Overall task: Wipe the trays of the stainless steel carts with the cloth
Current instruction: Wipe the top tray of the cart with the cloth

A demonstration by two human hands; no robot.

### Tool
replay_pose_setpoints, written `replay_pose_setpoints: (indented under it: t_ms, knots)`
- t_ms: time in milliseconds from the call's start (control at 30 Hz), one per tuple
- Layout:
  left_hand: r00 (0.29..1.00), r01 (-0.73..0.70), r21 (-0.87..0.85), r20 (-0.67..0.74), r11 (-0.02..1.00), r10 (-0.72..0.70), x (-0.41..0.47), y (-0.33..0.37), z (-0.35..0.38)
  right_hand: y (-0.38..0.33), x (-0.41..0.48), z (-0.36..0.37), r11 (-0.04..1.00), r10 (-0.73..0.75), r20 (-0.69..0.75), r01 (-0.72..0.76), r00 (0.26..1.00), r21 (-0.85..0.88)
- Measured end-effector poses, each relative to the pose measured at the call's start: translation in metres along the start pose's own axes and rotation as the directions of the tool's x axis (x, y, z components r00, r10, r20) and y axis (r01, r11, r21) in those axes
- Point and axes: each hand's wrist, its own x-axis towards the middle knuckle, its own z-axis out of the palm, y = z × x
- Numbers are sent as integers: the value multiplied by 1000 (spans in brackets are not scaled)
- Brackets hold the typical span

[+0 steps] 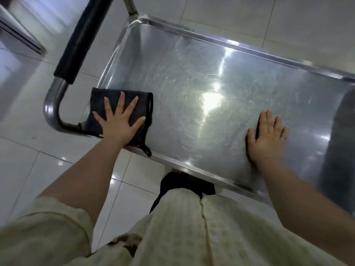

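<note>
Pressing cloth (123,110) on tray (192,54): left hand (120,121) fingers splayed; right hand (268,139) flat.

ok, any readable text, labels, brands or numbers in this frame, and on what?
No readable text.
Yellowish tag at the near edge of the dark cloth, beside the left hand: too small and blurred to read.
Steel tray, black handle grip: no markings visible.

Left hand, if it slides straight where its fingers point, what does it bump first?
Probably the raised rim at the tray's short end; the left hand presses the cloth, with bare steel ahead.
</note>
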Motion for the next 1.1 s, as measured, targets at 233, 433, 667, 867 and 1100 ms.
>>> replay_pose_setpoints:
  t_ms: [233, 433, 667, 867, 1100]
  knots:
    - [998, 51, -65, -19, 997, -53, -21, 47, 14, -5, 0, 4, 998, 25, 0, -25, 1000, -65]
    - [954, -295, 8, 52, 955, 295, -74, 195, 41, 1, 3, 6, 999, 6, 5, -6, 1000, -41]
    - [915, -400, 38, 64, 916, 398, -103, 265, 50, 6, 3, 6, 1000, -15, -33, 15, 999, 16]
    - [931, -360, 82, 91, 930, 352, -95, 174, 41, 5, 3, 6, 1000, -12, -14, 12, 1000, 1]
    - [978, -179, 89, 124, 980, 168, -39, 10, 4, 3, 2, 4, 1000, 2, -7, -2, 1000, 12]
